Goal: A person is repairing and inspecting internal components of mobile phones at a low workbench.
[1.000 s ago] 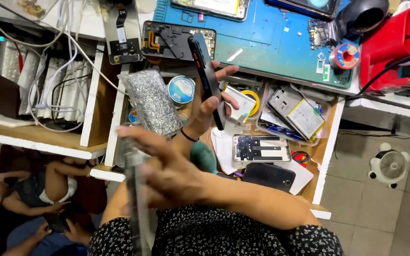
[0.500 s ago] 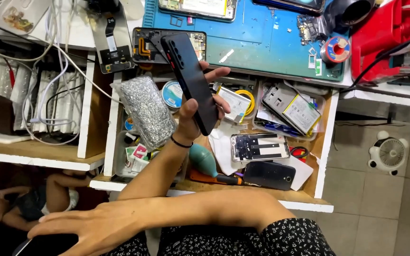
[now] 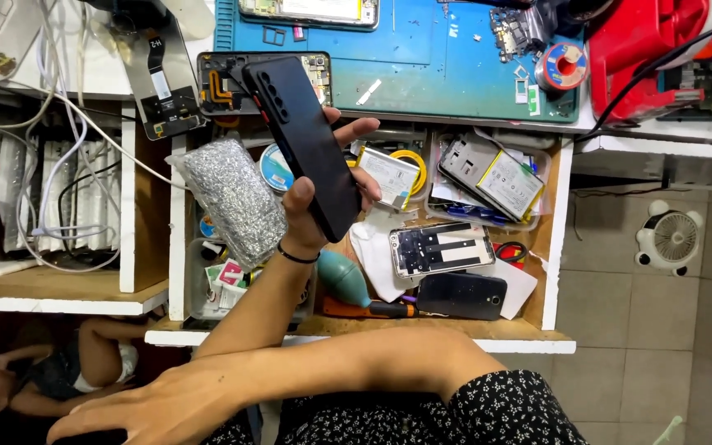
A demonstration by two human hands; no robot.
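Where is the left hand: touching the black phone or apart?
Touching. Head view shows the left hand gripping the black phone, fingers wrapped round its edges.

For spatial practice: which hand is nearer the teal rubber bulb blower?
Left. The left hand, gripping a black smartphone, is just above the blower; the right hand lies far down-left.
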